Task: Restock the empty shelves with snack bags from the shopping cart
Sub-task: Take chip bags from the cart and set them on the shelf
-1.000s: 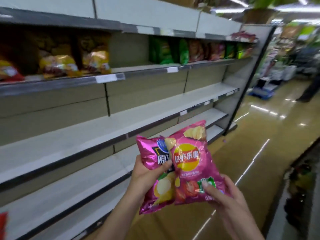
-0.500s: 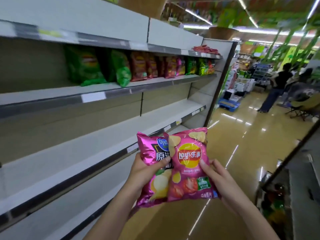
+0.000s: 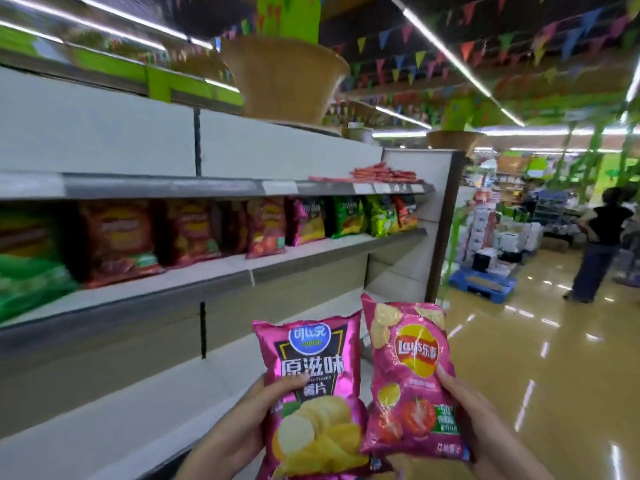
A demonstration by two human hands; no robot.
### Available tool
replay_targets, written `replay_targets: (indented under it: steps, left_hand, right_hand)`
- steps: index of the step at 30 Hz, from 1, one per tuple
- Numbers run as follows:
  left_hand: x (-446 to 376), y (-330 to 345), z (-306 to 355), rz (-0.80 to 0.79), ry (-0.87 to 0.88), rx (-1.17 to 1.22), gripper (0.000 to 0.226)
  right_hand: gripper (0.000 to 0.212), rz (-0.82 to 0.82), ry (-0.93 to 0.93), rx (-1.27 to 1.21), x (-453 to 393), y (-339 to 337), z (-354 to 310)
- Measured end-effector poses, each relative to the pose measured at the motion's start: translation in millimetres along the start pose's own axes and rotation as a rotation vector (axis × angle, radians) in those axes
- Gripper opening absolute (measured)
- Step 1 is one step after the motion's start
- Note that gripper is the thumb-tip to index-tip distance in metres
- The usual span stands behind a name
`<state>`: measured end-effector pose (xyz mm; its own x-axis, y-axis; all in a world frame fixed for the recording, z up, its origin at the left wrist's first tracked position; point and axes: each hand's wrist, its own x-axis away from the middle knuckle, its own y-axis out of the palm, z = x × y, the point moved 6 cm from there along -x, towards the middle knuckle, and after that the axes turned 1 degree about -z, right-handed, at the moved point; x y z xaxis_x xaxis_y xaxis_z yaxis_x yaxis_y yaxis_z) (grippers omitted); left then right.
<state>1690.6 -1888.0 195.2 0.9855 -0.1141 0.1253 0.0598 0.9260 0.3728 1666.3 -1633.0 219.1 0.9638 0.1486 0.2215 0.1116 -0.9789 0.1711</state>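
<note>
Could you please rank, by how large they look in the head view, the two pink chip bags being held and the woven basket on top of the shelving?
1. Woven basket, though farther off.
2. and 3. Left-hand pink bag and right-hand pink bag: alike, unranked.

A single head-worn view looks forward along the aisle, angled slightly upward, with the shelves (image 3: 214,271) close on its left and the ceiling lights (image 3: 446,53) overhead; the blurred left edge probably comes from camera motion.

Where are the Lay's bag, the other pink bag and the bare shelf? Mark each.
Lay's bag (image 3: 410,379): head view, its front below the logo.
Other pink bag (image 3: 311,368): head view, its printed front.
Bare shelf (image 3: 114,420): head view, its top surface.
</note>
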Motion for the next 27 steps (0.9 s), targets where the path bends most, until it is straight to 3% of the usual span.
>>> replay_targets:
  steps: [2,5,15,17,22,27]
  left_hand:
    - [-43,7,14,0.079,0.052,0.008,0.072]
    - [-92,9,37,0.202,0.153,-0.01,0.05]
    - [-234,-7,74,0.485,0.334,0.006,0.036]
    - [-251,-8,75,0.545,0.327,0.015,0.043]
    - [-275,-5,84,0.645,0.329,-0.046,0.091]
    - [-269,8,71,0.785,0.381,-0.022,0.094]
  right_hand:
    - [0.049,-0.053,0.03,-0.013,-54,-15,-24]
    - [0.048,-0.136,0.026,-0.037,-131,-22,-53]
    - [0.052,-0.427,-0.04,0.045,-352,-6,-108]
    - [0.049,-0.475,-0.03,0.068,-382,-5,-118]
    - [0.041,-0.595,-0.059,0.08,-438,2,-142]
    - [0.043,-0.741,-0.02,0.086,-468,20,-150]
